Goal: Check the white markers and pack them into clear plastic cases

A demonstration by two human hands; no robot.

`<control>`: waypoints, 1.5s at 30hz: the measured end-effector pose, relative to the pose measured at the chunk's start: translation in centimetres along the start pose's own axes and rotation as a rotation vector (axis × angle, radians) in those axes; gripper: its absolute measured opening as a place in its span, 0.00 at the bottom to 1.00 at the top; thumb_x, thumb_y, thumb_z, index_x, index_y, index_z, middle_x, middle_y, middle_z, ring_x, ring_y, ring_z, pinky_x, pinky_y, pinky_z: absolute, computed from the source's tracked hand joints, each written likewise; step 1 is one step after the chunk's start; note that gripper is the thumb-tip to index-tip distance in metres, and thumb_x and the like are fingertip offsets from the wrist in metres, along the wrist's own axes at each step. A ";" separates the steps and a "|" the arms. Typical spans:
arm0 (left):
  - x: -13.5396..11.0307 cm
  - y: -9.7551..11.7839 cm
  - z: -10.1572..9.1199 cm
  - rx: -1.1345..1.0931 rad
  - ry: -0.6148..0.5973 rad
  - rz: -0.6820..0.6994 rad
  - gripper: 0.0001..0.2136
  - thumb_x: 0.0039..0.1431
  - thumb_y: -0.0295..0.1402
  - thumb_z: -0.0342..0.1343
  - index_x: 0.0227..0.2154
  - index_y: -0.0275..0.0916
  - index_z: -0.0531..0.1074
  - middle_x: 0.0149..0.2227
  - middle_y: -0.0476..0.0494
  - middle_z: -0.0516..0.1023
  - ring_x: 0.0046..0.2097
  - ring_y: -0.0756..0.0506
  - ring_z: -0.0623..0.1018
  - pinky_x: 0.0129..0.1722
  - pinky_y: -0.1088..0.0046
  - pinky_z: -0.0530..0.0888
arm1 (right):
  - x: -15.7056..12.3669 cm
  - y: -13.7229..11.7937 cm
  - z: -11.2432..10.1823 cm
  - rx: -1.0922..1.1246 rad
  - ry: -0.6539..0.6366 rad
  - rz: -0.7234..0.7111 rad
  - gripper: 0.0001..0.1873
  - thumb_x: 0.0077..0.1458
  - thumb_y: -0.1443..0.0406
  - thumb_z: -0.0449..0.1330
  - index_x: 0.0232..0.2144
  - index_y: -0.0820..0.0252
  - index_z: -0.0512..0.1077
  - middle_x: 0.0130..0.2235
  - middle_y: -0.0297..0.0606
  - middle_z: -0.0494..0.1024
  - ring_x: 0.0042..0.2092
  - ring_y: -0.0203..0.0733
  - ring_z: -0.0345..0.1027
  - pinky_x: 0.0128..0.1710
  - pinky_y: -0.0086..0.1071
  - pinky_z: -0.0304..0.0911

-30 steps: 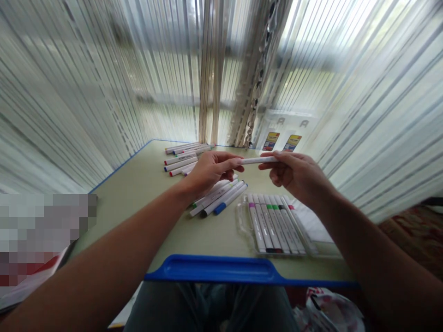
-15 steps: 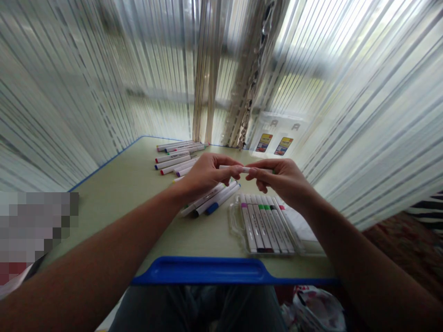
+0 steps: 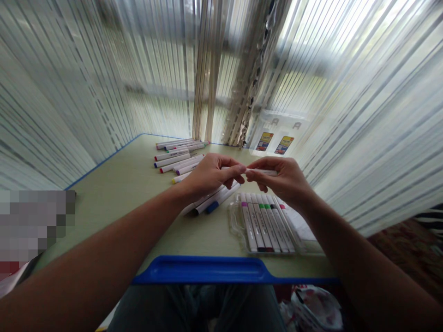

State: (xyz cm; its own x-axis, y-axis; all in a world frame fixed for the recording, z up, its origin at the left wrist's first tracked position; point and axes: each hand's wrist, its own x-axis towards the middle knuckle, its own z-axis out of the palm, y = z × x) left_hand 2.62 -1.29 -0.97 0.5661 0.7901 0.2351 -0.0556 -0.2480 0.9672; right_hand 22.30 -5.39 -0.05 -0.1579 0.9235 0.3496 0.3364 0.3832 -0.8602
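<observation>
Above the table, a white marker [image 3: 262, 172] lies level between my two hands. My left hand [image 3: 221, 175] is closed on its left end, thumb and fingers pinching it. My right hand [image 3: 282, 175] grips the other end the same way, and the fingertips of both hands nearly meet. Fingers hide much of the marker. Below my right hand, a clear plastic case [image 3: 235, 226] holds a row of white markers [image 3: 265, 226] with coloured bands. Under my left hand lie loose markers, among them a blue-capped marker [image 3: 216, 204].
More loose markers [image 3: 176, 161] are spread at the table's far left. A clear case lid with two labels [image 3: 273, 133] stands against the striped curtain [image 3: 155, 69]. A blue tray edge [image 3: 207, 269] runs along the table's front. A plastic bag [image 3: 318, 309] sits below on the right.
My left fingers have shifted slightly right along the marker, covering more of it, and my right grip has changed a little. The loose and cased markers stay in place.
</observation>
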 end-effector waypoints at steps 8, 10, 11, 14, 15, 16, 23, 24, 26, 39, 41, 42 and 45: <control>0.2 -0.5 -0.9 0.049 0.058 0.041 0.19 0.58 0.48 0.61 0.25 0.35 0.77 0.23 0.44 0.78 0.22 0.53 0.71 0.24 0.77 0.66 | 0.2 0.0 -0.2 0.093 0.023 -0.008 0.16 0.54 0.55 0.69 0.38 0.61 0.82 0.29 0.39 0.81 0.20 0.31 0.64 0.18 0.28 0.60; 0.2 -0.4 -1.0 0.053 0.082 0.053 0.21 0.59 0.49 0.60 0.22 0.35 0.75 0.20 0.47 0.74 0.21 0.54 0.69 0.22 0.77 0.64 | 0.3 0.0 -0.3 0.140 0.027 0.018 0.15 0.55 0.56 0.67 0.38 0.61 0.82 0.30 0.40 0.82 0.20 0.30 0.64 0.18 0.28 0.60; 0.2 -0.4 -1.0 0.047 0.090 0.059 0.21 0.59 0.49 0.59 0.21 0.36 0.74 0.18 0.48 0.72 0.20 0.54 0.68 0.22 0.77 0.62 | 0.3 0.1 -0.3 0.169 0.024 0.033 0.15 0.56 0.56 0.67 0.38 0.61 0.82 0.30 0.40 0.82 0.20 0.30 0.64 0.18 0.28 0.60; 0.3 -0.4 -1.0 -0.017 0.123 0.071 0.19 0.60 0.48 0.59 0.24 0.36 0.76 0.17 0.50 0.68 0.19 0.54 0.66 0.20 0.76 0.61 | 0.4 0.1 -0.3 0.266 0.001 0.086 0.14 0.57 0.56 0.66 0.38 0.61 0.81 0.33 0.42 0.83 0.20 0.31 0.66 0.18 0.29 0.61; 0.4 -0.5 -1.0 -0.046 0.143 0.076 0.18 0.60 0.47 0.59 0.26 0.36 0.77 0.17 0.51 0.68 0.19 0.54 0.65 0.20 0.76 0.61 | 0.4 0.1 -0.3 0.295 -0.007 0.103 0.14 0.57 0.56 0.66 0.39 0.61 0.81 0.34 0.42 0.83 0.21 0.31 0.67 0.18 0.29 0.61; 0.5 -0.5 -1.0 -0.071 0.171 0.082 0.17 0.61 0.46 0.59 0.29 0.36 0.78 0.17 0.51 0.68 0.19 0.54 0.66 0.20 0.75 0.62 | 0.5 0.1 -0.3 0.317 -0.013 0.119 0.14 0.56 0.57 0.66 0.39 0.61 0.81 0.34 0.43 0.83 0.21 0.32 0.67 0.19 0.29 0.62; 0.6 -0.3 -1.2 -0.038 0.340 0.123 0.10 0.62 0.38 0.59 0.33 0.35 0.76 0.26 0.45 0.77 0.23 0.54 0.70 0.23 0.76 0.68 | 0.4 0.1 -0.3 0.259 -0.095 0.162 0.14 0.54 0.60 0.67 0.42 0.61 0.80 0.38 0.43 0.83 0.22 0.31 0.67 0.20 0.29 0.64; 0.6 -0.3 -1.2 -0.030 0.357 0.134 0.10 0.61 0.38 0.60 0.33 0.35 0.76 0.27 0.44 0.78 0.23 0.54 0.71 0.24 0.76 0.69 | 0.3 0.2 -0.3 0.236 -0.120 0.162 0.14 0.54 0.60 0.68 0.42 0.61 0.81 0.38 0.43 0.83 0.23 0.31 0.67 0.20 0.28 0.65; 0.5 -0.1 -1.2 -0.017 0.383 0.160 0.11 0.59 0.38 0.63 0.33 0.34 0.76 0.29 0.44 0.80 0.24 0.53 0.72 0.24 0.76 0.70 | 0.3 0.3 -0.3 0.195 -0.165 0.156 0.14 0.54 0.59 0.68 0.40 0.61 0.81 0.37 0.42 0.83 0.23 0.31 0.68 0.21 0.28 0.65; -0.2 0.5 -0.3 -0.256 0.121 0.203 0.12 0.46 0.37 0.72 0.32 0.36 0.83 0.32 0.43 0.82 0.27 0.53 0.74 0.27 0.77 0.71 | 0.3 0.7 0.2 0.086 -0.240 0.099 0.12 0.49 0.59 0.72 0.34 0.59 0.82 0.32 0.39 0.83 0.34 0.40 0.76 0.36 0.34 0.71; -0.4 0.5 -0.2 -0.245 0.025 0.186 0.12 0.45 0.35 0.73 0.33 0.36 0.83 0.32 0.42 0.82 0.29 0.52 0.75 0.27 0.77 0.71 | 0.3 0.8 0.1 0.098 -0.245 0.076 0.11 0.49 0.58 0.72 0.34 0.58 0.83 0.35 0.39 0.84 0.37 0.42 0.77 0.41 0.38 0.72; -0.5 0.5 -0.2 -0.235 -0.021 0.168 0.12 0.45 0.34 0.73 0.34 0.37 0.84 0.32 0.42 0.82 0.29 0.52 0.76 0.28 0.77 0.71 | 0.3 0.8 0.1 0.102 -0.253 0.062 0.11 0.49 0.58 0.71 0.34 0.58 0.83 0.36 0.39 0.84 0.38 0.44 0.78 0.42 0.39 0.72; -0.8 0.5 -0.1 -0.221 -0.128 0.110 0.13 0.45 0.31 0.73 0.36 0.37 0.84 0.27 0.45 0.80 0.30 0.51 0.76 0.31 0.76 0.73 | 0.3 1.0 0.0 0.101 -0.279 0.029 0.14 0.50 0.56 0.71 0.36 0.59 0.83 0.36 0.40 0.84 0.38 0.44 0.78 0.43 0.39 0.72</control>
State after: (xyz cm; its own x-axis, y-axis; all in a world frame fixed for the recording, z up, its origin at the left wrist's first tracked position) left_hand 2.10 -2.01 -0.64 0.6452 0.6845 0.3393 -0.2922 -0.1893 0.9374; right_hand 22.60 -4.68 -0.83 -0.4032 0.8880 0.2213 0.2529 0.3405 -0.9056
